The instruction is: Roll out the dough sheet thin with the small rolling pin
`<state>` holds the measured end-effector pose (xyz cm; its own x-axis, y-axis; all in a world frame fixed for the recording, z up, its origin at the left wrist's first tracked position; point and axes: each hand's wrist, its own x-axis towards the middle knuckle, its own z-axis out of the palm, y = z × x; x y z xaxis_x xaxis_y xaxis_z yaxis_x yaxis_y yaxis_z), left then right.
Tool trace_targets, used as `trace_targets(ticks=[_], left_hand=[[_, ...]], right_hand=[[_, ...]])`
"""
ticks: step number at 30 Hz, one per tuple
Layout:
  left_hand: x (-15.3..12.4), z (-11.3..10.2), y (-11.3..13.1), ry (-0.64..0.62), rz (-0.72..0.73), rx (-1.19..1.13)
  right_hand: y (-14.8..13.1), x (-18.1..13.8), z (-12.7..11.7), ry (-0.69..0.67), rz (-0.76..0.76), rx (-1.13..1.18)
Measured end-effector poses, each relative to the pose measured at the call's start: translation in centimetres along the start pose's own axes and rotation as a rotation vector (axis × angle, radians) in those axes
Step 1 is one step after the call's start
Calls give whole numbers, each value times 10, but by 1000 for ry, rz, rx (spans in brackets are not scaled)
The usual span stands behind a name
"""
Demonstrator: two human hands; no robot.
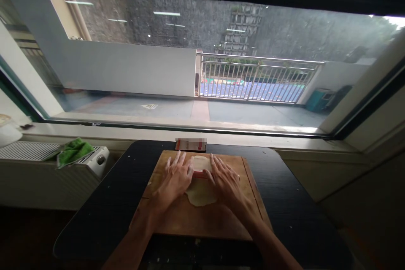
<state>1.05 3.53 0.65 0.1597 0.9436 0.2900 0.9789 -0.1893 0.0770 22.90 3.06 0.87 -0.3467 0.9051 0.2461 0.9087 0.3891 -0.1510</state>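
A wooden board (pixel 221 219) lies on a black table (pixel 104 215). On it rests a flat, pale sheet of dough (pixel 200 196), stretching away from me. A reddish rolling pin (pixel 200 174) lies across the dough. My left hand (pixel 175 175) rests flat on the pin's left end, fingers stretched forward. My right hand (pixel 225 179) lies flat on the right end, fingers also extended. Most of the pin is hidden under my palms.
A small red and white object (pixel 190 145) sits at the table's far edge. A white heater (pixel 47 154) with a green cloth (pixel 74 150) stands at left under the wide window. Dark floor lies on both sides of the table.
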Motion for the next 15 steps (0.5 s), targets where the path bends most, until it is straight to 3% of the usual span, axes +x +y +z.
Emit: trace_targets(ticks=[4,7,15], left_hand=[[-32,3,-7,69,80,16],[-33,6,-12,84,94,17],[43,6,-6,15,-77,-21]], right_hand=[[5,-36,13,144,-151,-4],[8,-35,8,131,-199,-4],[11,51,-23,-128,-4,-49]])
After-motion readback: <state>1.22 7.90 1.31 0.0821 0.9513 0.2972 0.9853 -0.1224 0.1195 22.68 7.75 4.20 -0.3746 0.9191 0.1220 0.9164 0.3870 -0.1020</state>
